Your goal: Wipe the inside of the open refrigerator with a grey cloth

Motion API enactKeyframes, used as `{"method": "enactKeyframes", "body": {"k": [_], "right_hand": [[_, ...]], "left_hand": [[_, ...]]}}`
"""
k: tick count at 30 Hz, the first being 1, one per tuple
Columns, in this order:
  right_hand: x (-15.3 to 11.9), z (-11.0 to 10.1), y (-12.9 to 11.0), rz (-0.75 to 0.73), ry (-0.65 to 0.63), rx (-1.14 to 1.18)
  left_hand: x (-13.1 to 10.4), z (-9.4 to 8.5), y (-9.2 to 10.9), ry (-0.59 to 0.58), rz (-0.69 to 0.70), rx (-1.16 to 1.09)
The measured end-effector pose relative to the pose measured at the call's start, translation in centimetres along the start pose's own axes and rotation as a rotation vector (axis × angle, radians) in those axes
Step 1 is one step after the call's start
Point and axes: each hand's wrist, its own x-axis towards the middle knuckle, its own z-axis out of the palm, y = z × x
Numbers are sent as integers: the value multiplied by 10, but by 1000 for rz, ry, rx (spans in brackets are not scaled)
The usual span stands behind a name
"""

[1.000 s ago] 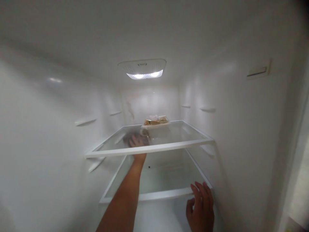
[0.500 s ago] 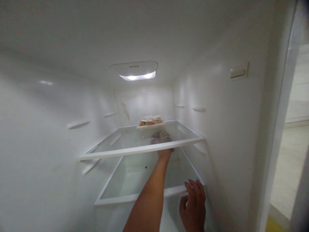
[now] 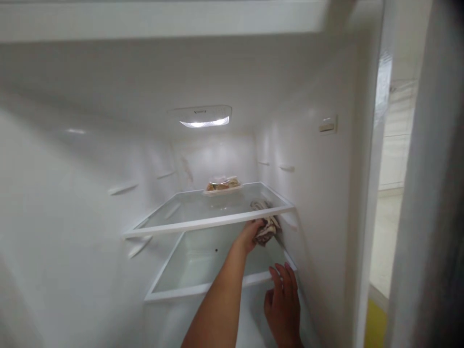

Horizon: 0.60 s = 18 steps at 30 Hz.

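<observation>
Your left arm stretches into the fridge, the left hand (image 3: 251,234) closed around a crumpled cloth (image 3: 266,229) at the right front corner of the upper glass shelf (image 3: 203,223). A food tray (image 3: 222,186) sits at that shelf's back. Your right hand (image 3: 283,303) rests with loosely spread fingers against the lower shelf (image 3: 195,289), gripping nothing.

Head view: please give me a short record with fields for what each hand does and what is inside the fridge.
left hand: holds a crumpled cloth under the upper glass shelf, at its right end
right hand: fingers spread on the lower glass shelf, at its front right corner
food tray: at the back of the upper shelf
fridge light: on
</observation>
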Motion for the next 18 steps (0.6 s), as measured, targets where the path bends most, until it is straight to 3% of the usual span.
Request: {"method": "enactKeyframes", "body": {"k": [5, 10, 12, 15, 18], "right_hand": [[2, -12, -2, -24, -65, -25], [8, -26, -10, 16, -81, 34], [14, -31, -12, 18, -75, 49], [16, -37, -11, -13, -58, 25], [-4, -36, -6, -46, 50, -55]], "left_hand": [[-35, 4, 12, 47, 50, -158], [-77, -8, 34, 189, 167, -463], [-93, -9, 35, 191, 149, -453], [-112, 9, 20, 188, 103, -333], [-122, 50, -10, 114, 150, -126]]}}
